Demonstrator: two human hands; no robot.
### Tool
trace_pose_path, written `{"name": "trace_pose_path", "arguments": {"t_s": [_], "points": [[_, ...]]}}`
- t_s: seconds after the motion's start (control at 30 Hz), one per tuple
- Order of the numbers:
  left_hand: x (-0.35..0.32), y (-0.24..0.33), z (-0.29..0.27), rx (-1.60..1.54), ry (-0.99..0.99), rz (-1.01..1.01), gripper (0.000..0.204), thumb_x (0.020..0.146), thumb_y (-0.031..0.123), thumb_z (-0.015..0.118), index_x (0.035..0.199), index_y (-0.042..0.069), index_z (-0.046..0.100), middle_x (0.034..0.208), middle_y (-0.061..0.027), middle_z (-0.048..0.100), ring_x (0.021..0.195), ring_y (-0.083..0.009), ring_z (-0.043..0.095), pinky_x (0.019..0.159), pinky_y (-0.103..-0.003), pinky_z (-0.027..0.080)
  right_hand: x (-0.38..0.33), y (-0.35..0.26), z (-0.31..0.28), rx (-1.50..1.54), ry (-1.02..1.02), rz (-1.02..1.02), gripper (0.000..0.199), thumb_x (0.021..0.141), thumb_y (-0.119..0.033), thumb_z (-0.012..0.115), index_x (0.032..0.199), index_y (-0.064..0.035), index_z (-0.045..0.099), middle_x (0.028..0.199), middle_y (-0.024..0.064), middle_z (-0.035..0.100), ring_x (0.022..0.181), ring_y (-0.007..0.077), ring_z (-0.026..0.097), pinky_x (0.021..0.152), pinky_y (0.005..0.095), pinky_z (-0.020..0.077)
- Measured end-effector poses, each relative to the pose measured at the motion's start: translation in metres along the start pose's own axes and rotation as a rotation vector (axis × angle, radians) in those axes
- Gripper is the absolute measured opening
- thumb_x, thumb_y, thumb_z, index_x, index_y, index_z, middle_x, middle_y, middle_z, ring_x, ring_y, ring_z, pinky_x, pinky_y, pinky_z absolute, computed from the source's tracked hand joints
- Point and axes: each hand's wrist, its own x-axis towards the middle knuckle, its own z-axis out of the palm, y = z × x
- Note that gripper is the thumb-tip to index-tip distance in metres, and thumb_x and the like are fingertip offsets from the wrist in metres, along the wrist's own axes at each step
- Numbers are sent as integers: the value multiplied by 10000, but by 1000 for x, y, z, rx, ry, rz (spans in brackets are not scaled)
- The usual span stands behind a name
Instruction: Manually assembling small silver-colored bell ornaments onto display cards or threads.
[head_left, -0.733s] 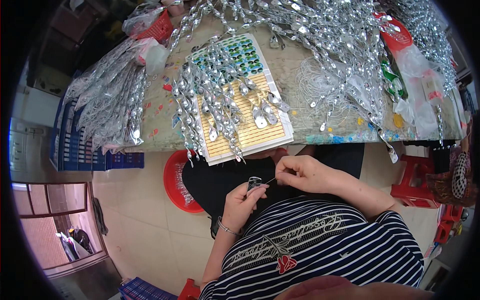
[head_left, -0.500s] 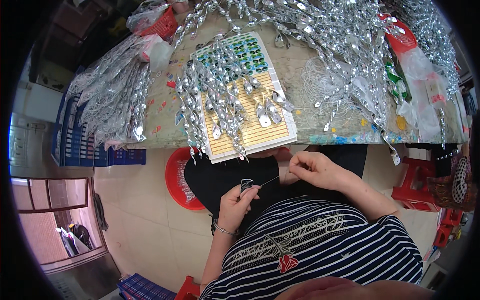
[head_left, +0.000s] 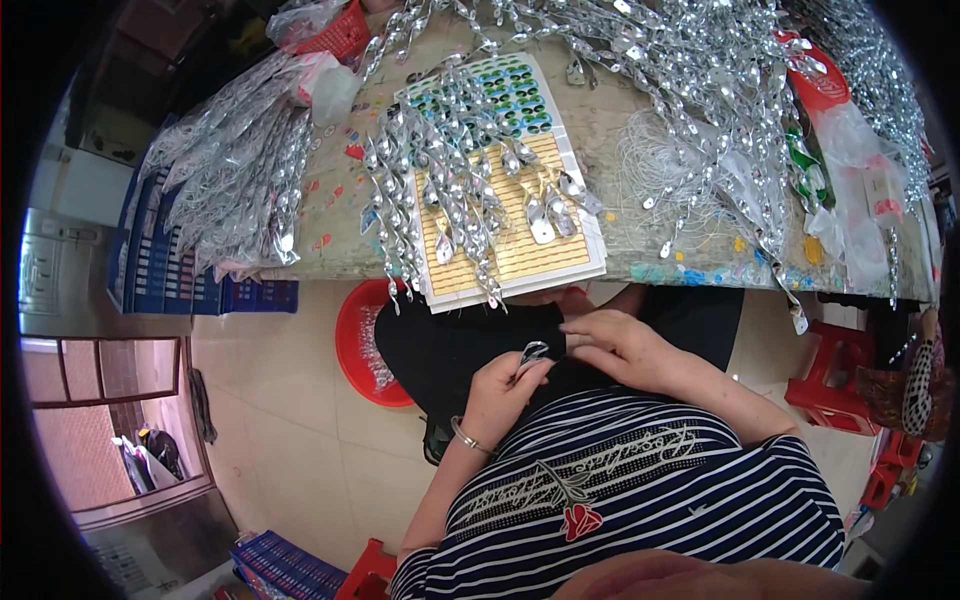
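My left hand (head_left: 503, 396) is closed over my lap, pinching a shiny silver twisted foil strip (head_left: 534, 353) that sticks up between thumb and forefinger. My right hand (head_left: 622, 346) has come close beside it, fingers bent and pressed together toward the strip. Whatever its fingertips hold is hidden or too fine to make out. Just beyond my hands, silver twisted foil spirals (head_left: 455, 200) lie over a stack of printed sheets (head_left: 560, 262) at the table's near edge.
On the worktable (head_left: 330, 245) lie a tangle of white thread (head_left: 655, 165), more silver spirals and a red basket (head_left: 820, 80). Bagged silver strips (head_left: 240, 190) hang over blue crates (head_left: 140, 260) at the left. Below stand a red basin (head_left: 355, 345) and a red stool (head_left: 835, 380).
My right hand has moved left and down to my left hand. The thread that stretched between them no longer shows. My left hand has risen slightly to the right with the foil strip.
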Motion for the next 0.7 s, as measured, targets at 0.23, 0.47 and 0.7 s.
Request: {"name": "trace_pose_path", "arguments": {"t_s": [0.23,0.47,0.7], "points": [[7,17,-1,-117,-37,-77,168,877,205,627,827,46,643,710,33,610,529,-10,468,462,-168,370,22,-18,14,309,-188,214,141,847,-146,632,913,-23,649,792,92,685,710,169,668,633,268,509],[10,12,-6,-200,-19,-140,151,873,208,637,890,62,671,727,26,628,508,0,450,438,-148,344,23,-20,3,379,-168,350,132,895,-62,576,974,20,644,809,50,664,750,78,627,694,202,506],[10,8,-8,-223,1,-170,163,867,206,647,930,59,679,733,16,627,500,0,442,430,-147,330,23,-26,-11,591,-19,499,153,932,-108,540,977,20,612,822,34,639,778,81,613,736,210,502]]}}
